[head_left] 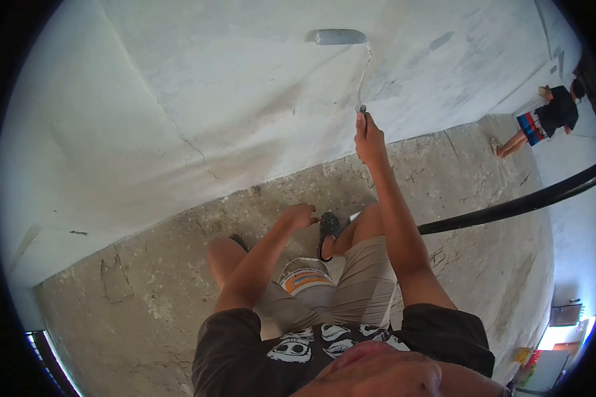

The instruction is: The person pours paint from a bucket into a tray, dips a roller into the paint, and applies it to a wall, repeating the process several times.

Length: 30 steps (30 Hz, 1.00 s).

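Paint roller (341, 37): observed against the white wall (212, 99), its grey sleeve lying flat on the surface, high up and well above the floor line. A thin bent wire frame ran down from the sleeve to the handle (362, 109).

The fingers of the right hand (369, 139) were clamped around the lower end of that handle, with the arm stretched out straight toward the wall.

The fingers of the left hand (301, 215) were loosely curled, seen from the back. It could not be told whether they held anything. That hand hung just beside a dark sandal (329, 226) on the person's foot.

A white bucket (304, 278) with an orange band stood between the person's legs, partly hidden by beige shorts.

The floor (132, 304) was bare concrete, stained and cracked, and met the wall along an uneven line. The wall showed patchy grey and white areas and a long crack left of the roller.

A black pipe (510, 207) crossed the right side of the view.

A second person (553, 112), in a dark top and striped shorts, stood by the wall at far right, well apart from the roller.
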### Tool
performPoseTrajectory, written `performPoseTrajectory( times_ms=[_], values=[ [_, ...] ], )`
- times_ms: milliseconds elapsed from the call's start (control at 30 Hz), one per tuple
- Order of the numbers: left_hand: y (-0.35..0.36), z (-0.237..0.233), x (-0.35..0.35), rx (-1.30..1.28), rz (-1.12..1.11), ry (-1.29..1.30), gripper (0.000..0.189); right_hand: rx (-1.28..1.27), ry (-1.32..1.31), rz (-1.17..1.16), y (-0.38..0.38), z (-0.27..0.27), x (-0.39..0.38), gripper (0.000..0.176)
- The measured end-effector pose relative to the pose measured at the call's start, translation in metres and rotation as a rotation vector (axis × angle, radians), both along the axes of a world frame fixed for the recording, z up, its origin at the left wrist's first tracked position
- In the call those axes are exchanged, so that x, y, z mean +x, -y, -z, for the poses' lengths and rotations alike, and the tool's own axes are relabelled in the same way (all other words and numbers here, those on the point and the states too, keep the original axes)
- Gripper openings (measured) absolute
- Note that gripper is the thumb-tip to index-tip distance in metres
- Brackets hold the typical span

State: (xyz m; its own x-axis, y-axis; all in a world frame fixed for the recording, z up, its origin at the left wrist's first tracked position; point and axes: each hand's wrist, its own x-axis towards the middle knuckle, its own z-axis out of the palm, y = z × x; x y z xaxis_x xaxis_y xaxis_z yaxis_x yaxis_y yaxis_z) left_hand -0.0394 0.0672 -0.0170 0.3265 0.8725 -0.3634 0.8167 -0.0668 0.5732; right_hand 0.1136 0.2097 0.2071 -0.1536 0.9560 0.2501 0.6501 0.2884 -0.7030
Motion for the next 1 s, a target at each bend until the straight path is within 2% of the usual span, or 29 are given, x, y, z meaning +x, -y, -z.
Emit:
performPoseTrajectory(
  times_ms=[67, 200, 267, 300, 433, 500, 600, 700, 800, 867, 900, 967, 1000],
  values=[
    [0.003, 0.0, -0.001, 0.005, -0.011, 0.005, 0.06, 0.009, -0.06, -0.005, 0.005, 0.013, -0.011, 0.04],
    [0.0, -0.005, -0.005, -0.045, -0.004, 0.0, 0.061, -0.005, 0.089, 0.027, 0.027, 0.116, -0.01, 0.042],
    [0.004, -0.01, -0.003, -0.061, -0.002, -0.014, 0.062, -0.095, 0.131, 0.01, 0.043, 0.134, 0.0, 0.043],
    [0.003, -0.013, -0.003, -0.066, -0.011, -0.02, 0.062, -0.183, 0.173, -0.008, 0.049, 0.13, -0.001, 0.044],
    [0.001, -0.004, -0.003, -0.022, -0.027, -0.003, 0.062, -0.18, 0.165, 0.039, 0.047, 0.089, -0.006, 0.044],
    [0.001, 0.0, -0.005, -0.02, -0.03, -0.002, 0.061, 0.032, 0.08, 0.059, 0.031, 0.055, -0.013, 0.042],
    [0.001, -0.003, -0.004, -0.024, -0.025, -0.008, 0.061, 0.129, 0.016, 0.005, 0.012, -0.003, -0.022, 0.039],
    [0.001, -0.005, -0.002, -0.025, -0.02, -0.005, 0.06, 0.124, -0.046, 0.002, 0.016, -0.018, -0.034, 0.037],
    [0.0, 0.001, -0.002, -0.006, -0.019, 0.01, 0.06, 0.157, -0.018, 0.028, 0.025, 0.043, -0.037, 0.037],
    [0.0, 0.0, -0.003, 0.01, -0.022, 0.018, 0.06, 0.216, 0.098, 0.071, 0.023, 0.131, -0.029, 0.037],
    [0.002, -0.007, -0.003, 0.004, -0.03, 0.022, 0.061, 0.216, 0.096, 0.069, 0.037, 0.136, -0.025, 0.037],
    [0.002, -0.012, -0.003, -0.002, -0.038, 0.02, 0.061, -0.123, 0.199, 0.012, 0.057, 0.14, -0.019, 0.038],
    [0.002, -0.012, -0.003, -0.001, -0.031, 0.005, 0.06, -0.122, 0.195, 0.007, 0.057, 0.136, -0.02, 0.038]
  ],
)
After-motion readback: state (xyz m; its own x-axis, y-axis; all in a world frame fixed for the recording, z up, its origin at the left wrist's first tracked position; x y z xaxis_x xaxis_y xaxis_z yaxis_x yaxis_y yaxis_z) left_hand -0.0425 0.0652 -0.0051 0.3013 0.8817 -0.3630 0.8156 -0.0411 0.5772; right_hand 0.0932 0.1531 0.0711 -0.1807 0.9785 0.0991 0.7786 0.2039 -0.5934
